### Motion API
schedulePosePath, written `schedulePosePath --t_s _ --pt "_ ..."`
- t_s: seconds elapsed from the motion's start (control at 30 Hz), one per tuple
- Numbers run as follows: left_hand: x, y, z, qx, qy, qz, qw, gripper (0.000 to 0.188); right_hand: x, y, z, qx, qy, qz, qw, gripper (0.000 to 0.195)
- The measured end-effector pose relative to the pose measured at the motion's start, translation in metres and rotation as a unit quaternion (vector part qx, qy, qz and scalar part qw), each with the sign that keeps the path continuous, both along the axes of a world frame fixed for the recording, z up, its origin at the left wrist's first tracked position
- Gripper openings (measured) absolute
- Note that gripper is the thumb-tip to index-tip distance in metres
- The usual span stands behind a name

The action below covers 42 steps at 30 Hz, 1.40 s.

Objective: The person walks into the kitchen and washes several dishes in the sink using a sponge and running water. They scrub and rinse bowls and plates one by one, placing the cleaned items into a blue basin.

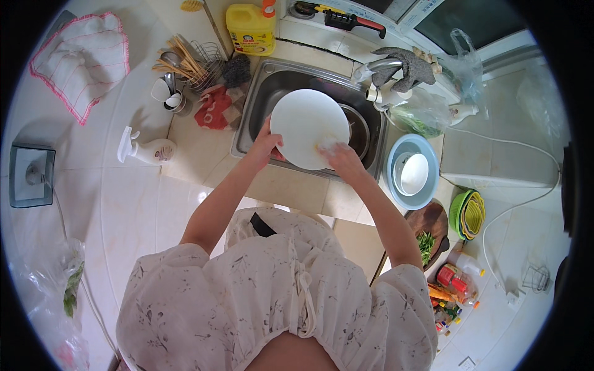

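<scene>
A white round plate (306, 123) is held tilted above the sink. My left hand (267, 146) grips its left edge, thumb on the upper face. At the lower right of the plate, my right hand (344, 161) presses a whitish scrubbing cloth (328, 147) against the surface; blur hides its exact kind. Below the plate, a stainless steel sink (262, 88) has a round metal pan (362, 132) in it, partly covered by the plate. A grey cloth or glove (408, 69) is draped over the faucet (378, 69).
A blue basin (392, 185) with white bowls (413, 174) stands right of the sink. Beyond it lies a wooden cutting board (429, 215) with cut greens. Left are a spray bottle (155, 150), a red cloth (213, 109) and a utensil holder (204, 76). A yellow detergent jug (250, 30) stands behind.
</scene>
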<state>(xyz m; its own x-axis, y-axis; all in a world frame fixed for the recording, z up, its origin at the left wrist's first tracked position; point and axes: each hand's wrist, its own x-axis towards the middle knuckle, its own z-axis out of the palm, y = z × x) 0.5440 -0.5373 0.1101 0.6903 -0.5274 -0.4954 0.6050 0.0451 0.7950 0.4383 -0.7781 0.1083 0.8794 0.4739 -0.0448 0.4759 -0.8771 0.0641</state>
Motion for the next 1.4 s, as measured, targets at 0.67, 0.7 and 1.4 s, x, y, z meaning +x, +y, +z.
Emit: schedulePosePath --t_s 0.67,0.7,1.4 --pt "-0.004 0.006 -0.011 -0.014 0.005 -0.029 0.999 0.053 -0.011 0.009 0.022 0.002 -0.027 -0.025 0.999 0.033" --pt "0.000 0.009 -0.004 -0.007 -0.002 -0.053 0.999 0.054 -0.014 0.002 0.021 -0.001 -0.031 -0.004 1.000 0.034" --pt "-0.042 -0.036 -0.028 -0.057 -0.031 0.149 0.987 0.067 -0.002 0.083 0.021 0.111 -0.070 -0.089 0.987 0.017"
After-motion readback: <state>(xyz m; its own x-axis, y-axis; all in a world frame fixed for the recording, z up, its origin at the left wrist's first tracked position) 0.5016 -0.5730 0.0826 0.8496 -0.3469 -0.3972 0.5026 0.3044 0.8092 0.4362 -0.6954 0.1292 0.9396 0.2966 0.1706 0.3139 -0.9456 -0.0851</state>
